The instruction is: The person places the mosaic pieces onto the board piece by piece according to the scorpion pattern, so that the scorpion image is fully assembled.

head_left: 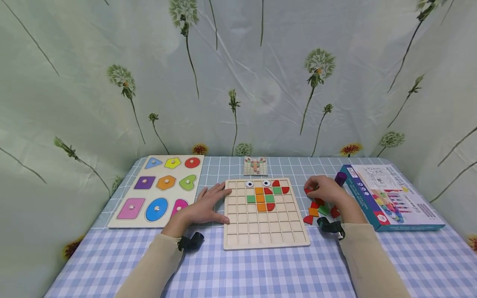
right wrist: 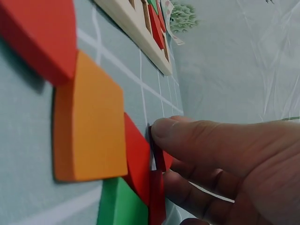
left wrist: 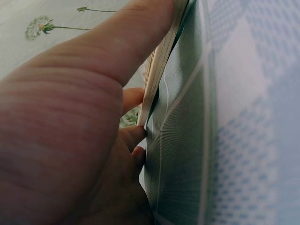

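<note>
Grid board (head_left: 238, 227) touched, red piece (head_left: 307, 191) pinched.
Left hand (head_left: 206, 205), fingers spread, rests on the grid board's left edge, apparently to steady it; right hand (head_left: 328, 193) grips the red piece by the loose pieces (head_left: 313, 212), likely placed right for easy reach.

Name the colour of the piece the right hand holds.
Red piece, clearest in the right wrist view.
</note>
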`<action>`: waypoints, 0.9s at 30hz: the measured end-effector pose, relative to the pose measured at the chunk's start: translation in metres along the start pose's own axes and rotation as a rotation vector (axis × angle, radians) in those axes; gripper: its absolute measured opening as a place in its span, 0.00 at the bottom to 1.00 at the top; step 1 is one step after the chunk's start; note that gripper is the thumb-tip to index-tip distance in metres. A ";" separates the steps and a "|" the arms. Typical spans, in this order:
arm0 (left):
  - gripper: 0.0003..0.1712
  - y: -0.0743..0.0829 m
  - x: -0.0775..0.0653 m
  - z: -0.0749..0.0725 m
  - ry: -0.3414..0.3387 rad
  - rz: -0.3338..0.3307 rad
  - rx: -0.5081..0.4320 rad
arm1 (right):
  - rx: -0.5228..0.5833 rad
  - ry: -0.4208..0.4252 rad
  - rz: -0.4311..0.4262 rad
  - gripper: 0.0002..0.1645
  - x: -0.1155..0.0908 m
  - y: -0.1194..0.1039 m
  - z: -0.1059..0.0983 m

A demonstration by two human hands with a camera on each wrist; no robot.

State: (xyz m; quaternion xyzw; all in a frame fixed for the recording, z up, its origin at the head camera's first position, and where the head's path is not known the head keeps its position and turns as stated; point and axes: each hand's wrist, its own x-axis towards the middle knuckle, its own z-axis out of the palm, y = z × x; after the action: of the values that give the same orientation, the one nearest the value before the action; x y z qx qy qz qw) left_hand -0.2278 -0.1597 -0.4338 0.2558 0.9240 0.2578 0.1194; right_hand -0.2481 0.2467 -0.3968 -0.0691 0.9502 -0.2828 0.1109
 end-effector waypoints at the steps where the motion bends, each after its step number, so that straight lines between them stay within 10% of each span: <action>1: 0.56 0.000 0.000 0.000 0.001 0.000 0.001 | -0.001 0.003 -0.002 0.14 0.000 0.000 0.000; 27: 0.57 0.001 0.000 -0.002 0.003 -0.005 0.002 | 0.076 0.075 -0.167 0.12 0.018 -0.033 0.021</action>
State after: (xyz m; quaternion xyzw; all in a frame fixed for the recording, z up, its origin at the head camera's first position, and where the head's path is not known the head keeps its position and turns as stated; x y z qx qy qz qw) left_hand -0.2282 -0.1595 -0.4315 0.2532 0.9252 0.2568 0.1183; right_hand -0.2577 0.2049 -0.3988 -0.1329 0.9333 -0.3292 0.0539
